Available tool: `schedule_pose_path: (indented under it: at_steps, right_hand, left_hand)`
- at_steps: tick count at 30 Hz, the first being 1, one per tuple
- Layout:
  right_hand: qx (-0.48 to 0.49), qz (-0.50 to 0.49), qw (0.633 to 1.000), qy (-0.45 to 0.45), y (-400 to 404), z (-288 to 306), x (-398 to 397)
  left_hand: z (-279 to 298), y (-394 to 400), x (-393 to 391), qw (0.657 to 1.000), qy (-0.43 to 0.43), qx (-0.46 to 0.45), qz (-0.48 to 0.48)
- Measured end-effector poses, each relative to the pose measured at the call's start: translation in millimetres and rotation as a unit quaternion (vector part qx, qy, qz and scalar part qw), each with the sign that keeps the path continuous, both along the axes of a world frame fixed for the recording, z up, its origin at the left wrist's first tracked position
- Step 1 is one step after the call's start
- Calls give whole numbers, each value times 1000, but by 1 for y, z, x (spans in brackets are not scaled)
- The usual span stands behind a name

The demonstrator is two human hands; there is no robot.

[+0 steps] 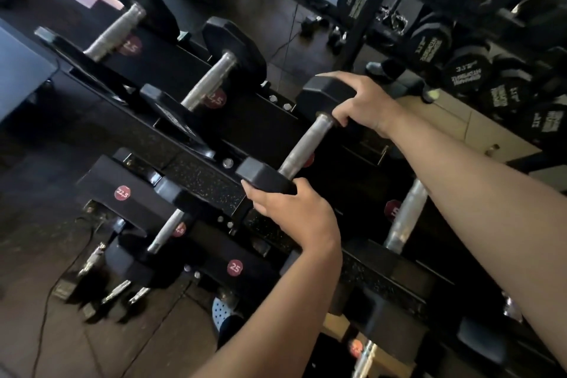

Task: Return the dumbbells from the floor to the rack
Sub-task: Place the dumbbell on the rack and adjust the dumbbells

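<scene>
A black hex dumbbell with a steel handle (306, 144) lies across the top tier of the black rack (199, 175). My left hand (294, 209) grips its near head from below. My right hand (362, 104) grips its far head, thumb by the handle's end. Two more dumbbells (211, 83) rest on the same tier to the left, over red weight stickers reading 25 and 22,5. On the lower tier another dumbbell (165, 230) sits at the left and one more handle (405, 218) shows under my right forearm.
A second rack of round-headed dumbbells (469, 70) fills the upper right. Cables run over the dark floor (55, 301) at lower left. A perforated white shoe (222, 313) shows below the rack. A bench (18, 70) stands at far left.
</scene>
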State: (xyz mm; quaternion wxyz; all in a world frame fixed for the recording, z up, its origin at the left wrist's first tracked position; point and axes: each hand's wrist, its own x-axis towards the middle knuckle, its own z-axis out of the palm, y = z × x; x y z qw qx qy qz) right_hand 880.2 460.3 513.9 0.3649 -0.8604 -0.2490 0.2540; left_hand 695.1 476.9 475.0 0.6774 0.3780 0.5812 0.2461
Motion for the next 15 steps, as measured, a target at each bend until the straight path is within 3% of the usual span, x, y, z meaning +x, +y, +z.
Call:
schedule_pose_path:
  at_steps: [9,15]
  right_hand:
    - [-51,38,998,-27,-8,-1,13]
    - [-98,52,993,-46,-14,4,8]
  left_hand:
    - [-3,-10,9,999,24,14,34]
    - [-1,6,4,996,5,-71,59]
